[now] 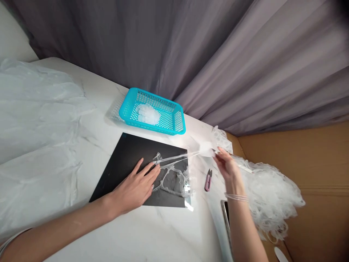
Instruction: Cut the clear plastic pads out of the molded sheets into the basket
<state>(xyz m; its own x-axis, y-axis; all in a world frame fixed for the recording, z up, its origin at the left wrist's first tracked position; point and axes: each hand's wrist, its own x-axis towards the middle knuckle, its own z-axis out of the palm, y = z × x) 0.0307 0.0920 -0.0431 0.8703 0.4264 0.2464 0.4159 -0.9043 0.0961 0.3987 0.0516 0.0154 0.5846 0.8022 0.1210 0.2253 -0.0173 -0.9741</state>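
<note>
My left hand (137, 185) lies flat, fingers spread, on a black mat (125, 160), its fingertips pressing one end of a clear, stringy plastic strip (174, 171). My right hand (227, 167) is pinched on the other end of that strip near the table's right edge and holds it stretched taut above the mat. A tangle of the same clear webbing spreads over the mat's right part. Small purple thread snips (208, 180) lie on the table between the mat and my right hand.
A turquoise perforated basket (163, 122) holding whitish clear pieces (148, 113) stands behind the mat. Crumpled clear plastic sheeting (38, 120) covers the table's left. A heap of white webbing (269, 200) hangs over a cardboard box (313, 171) at the right. A phone edge (226, 214) shows nearby.
</note>
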